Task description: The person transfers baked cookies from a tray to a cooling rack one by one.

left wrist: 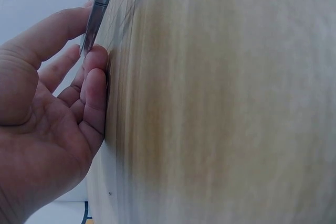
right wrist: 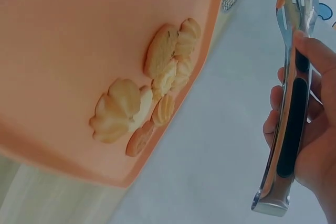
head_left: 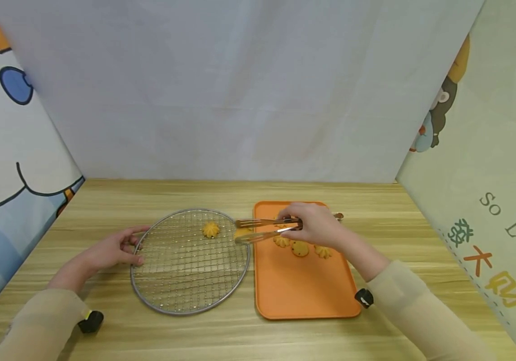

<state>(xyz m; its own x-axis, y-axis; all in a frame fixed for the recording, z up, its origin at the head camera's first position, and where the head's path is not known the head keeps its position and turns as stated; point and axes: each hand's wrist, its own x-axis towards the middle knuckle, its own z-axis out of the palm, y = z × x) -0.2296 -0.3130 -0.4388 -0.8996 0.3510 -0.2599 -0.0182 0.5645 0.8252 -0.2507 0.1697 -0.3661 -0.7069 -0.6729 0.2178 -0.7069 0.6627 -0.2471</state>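
Cookie (head_left: 242, 233) between tips of tongs (head_left: 263, 222), left of right grip (head_left: 315, 224) pinching tongs; left grip (head_left: 115, 249) pinching rack (head_left: 187, 273).

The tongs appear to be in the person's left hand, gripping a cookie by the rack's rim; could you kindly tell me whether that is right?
Not quite: the head view shows the tongs in the right hand, while the left hand is at the far side of the rack. They do grip a cookie by the rack's rim.
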